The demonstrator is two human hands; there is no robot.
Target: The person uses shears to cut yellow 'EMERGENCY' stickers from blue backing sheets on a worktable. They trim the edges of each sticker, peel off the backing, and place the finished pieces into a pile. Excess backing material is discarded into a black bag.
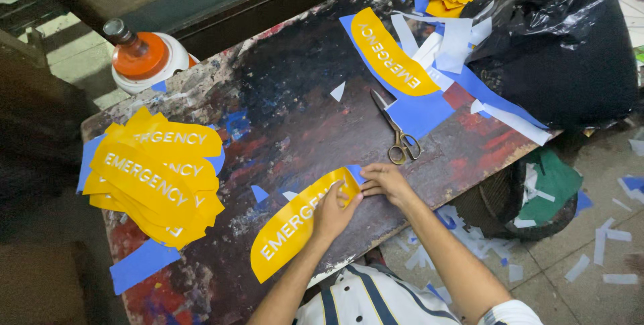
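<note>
Yellow sticker (pixel 295 228) end pinched by both hands' grips (pixel 333 212) (pixel 382 181), scrap-filled basket (pixel 493 197) beside table

A dark, paint-stained counter (pixel 302 117) carries a stack of yellow stickers (pixel 155 174) at one end, scissors (pixel 397 130) and a black plastic bag (pixel 557 43). One curved yellow sticker (pixel 295 228) lies near its front edge, another (pixel 389 53) on blue backing sheets (pixel 422 114).

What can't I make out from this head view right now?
- Head view: the end of the yellow sticker under the left hand and right hand; fingers cover it.
- Contents of the black bag: opaque.
- Lower stickers in the yellow pile: covered by upper ones.
- The white-and-orange container: its base hidden behind the table edge.
</note>
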